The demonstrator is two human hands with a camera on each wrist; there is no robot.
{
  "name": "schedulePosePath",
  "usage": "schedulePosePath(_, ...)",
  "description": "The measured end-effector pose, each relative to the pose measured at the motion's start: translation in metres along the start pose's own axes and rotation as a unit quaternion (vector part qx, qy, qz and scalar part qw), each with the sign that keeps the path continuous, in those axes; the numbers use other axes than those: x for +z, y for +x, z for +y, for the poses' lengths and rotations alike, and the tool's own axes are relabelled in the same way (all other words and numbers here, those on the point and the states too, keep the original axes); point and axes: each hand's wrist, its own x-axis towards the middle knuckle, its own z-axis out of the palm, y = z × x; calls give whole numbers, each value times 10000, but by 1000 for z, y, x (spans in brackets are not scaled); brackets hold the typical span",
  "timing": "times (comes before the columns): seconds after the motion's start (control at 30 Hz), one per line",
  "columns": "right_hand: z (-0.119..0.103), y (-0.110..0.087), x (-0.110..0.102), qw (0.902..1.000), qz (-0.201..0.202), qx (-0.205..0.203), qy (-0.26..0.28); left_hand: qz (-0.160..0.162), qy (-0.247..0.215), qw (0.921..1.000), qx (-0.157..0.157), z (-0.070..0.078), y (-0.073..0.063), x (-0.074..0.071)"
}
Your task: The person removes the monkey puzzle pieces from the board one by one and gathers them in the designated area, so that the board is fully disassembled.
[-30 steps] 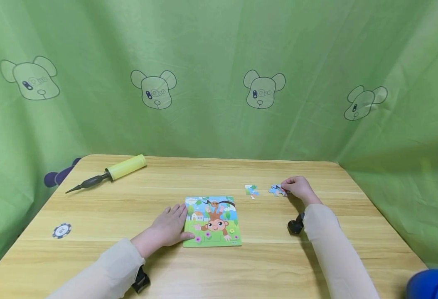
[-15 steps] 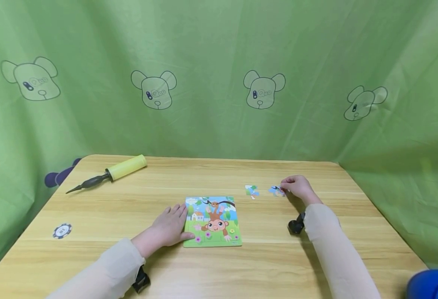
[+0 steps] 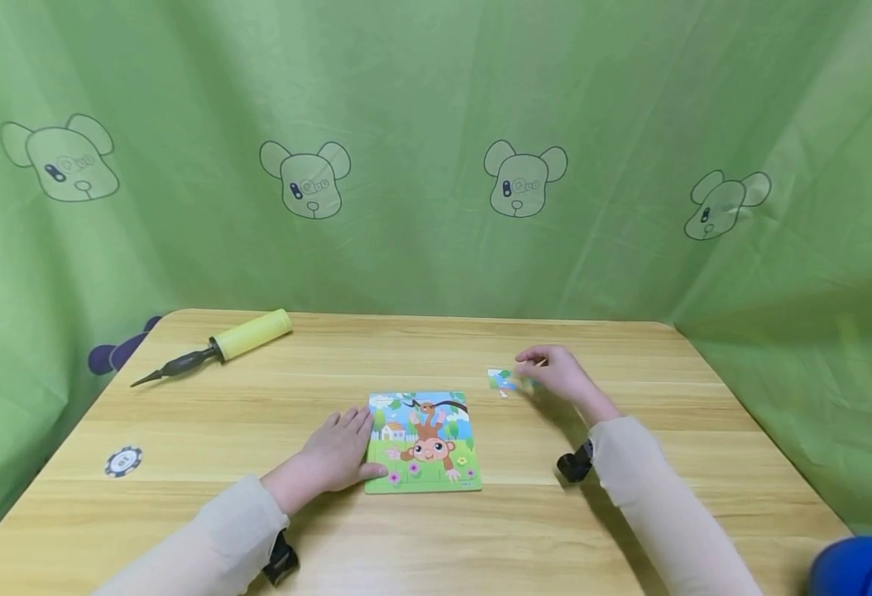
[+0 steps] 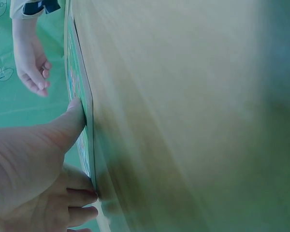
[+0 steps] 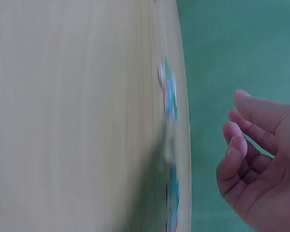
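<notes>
My left hand (image 3: pixel 337 451) rests on the table at the left side of a square monkey jigsaw puzzle (image 3: pixel 424 447), fingers extended. In the left wrist view its thumb (image 4: pixel 70 123) touches the puzzle's edge. My right hand (image 3: pixel 561 379) hangs above the table at the back right, beside a loose blue-and-green jigsaw piece (image 3: pixel 499 379). Loosely curled, its fingers hold nothing in the right wrist view. There, farther along the table, lie the blurred loose piece (image 5: pixel 169 92) and a second group of jigsaw colours (image 5: pixel 173 198); the hand mostly hides the latter in the head view.
A yellow hand pump (image 3: pixel 251 334) with a black nozzle lies at the back left. A poker chip (image 3: pixel 123 460) is near the left edge. A blue rounded object (image 3: pixel 860 567) shows at the lower right corner. Green curtain (image 3: pixel 421 248) surrounds the table.
My right hand has let go of the right-hand jigsaw piece, risen slightly and moved left toward the other loose piece. The left hand and the puzzle stay where they were.
</notes>
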Motion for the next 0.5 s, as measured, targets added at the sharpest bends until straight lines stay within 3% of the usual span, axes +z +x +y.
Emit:
schedulePosePath(0.27,-33,-5,32,9969,-505,-601,-37,-10,12,10000,6,0,0,1)
schedulePosePath(0.5,-45,-6,60,9894,-1097,-954,15,21,-34,10000,-13,-1,0,0)
